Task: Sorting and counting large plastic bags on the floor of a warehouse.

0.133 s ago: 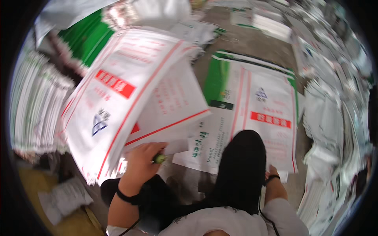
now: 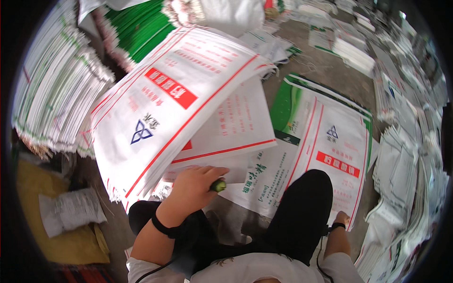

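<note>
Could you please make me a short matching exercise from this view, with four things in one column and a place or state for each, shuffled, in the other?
Things:
1. Left hand
2. Right hand
3. Yellow sack
4. Green stack

Places and states:
A. at the near edge of a flat white bag with red stripes
B. just beyond a pile of white bags with red print
C. holding a small green object
D. partly covered by a crumpled whitish packet

Right pairs: 1-C, 2-A, 3-D, 4-B
</note>
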Motion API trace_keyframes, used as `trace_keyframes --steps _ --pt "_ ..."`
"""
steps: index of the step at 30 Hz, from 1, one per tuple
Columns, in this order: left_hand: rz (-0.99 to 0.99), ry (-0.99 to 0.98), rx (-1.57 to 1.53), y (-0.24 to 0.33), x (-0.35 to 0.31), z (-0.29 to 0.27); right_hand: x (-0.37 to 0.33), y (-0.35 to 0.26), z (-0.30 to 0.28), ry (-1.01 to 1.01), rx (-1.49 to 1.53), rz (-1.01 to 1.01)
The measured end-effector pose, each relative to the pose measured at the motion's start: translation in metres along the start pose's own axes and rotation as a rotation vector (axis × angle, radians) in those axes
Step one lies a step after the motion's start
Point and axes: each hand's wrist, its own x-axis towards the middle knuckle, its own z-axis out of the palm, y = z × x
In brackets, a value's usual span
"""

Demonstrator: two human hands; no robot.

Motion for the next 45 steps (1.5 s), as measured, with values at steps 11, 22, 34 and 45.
trace_keyframes --steps 11,22,34,45 --pt "0.095 -0.226 0.030 -0.006 -0.009 0.012 -0.289 -0.380 -0.353 -1.070 0.762 -1.337" --pt "0.049 -0.163 0.014 -0.029 -0.008 0.020 -0.575 -0.375 -0.343 -0.132 0.451 -2.515" --pt "0.077 -0.108 0.004 -0.036 -0.022 0.004 -0.630 -0.404 -0.328 0.069 0.612 -2.860" --pt "0.017 -0.138 0.004 -0.043 -0.029 -0.007 -0.684 -0.414 -0.419 -0.323 0.872 -2.332"
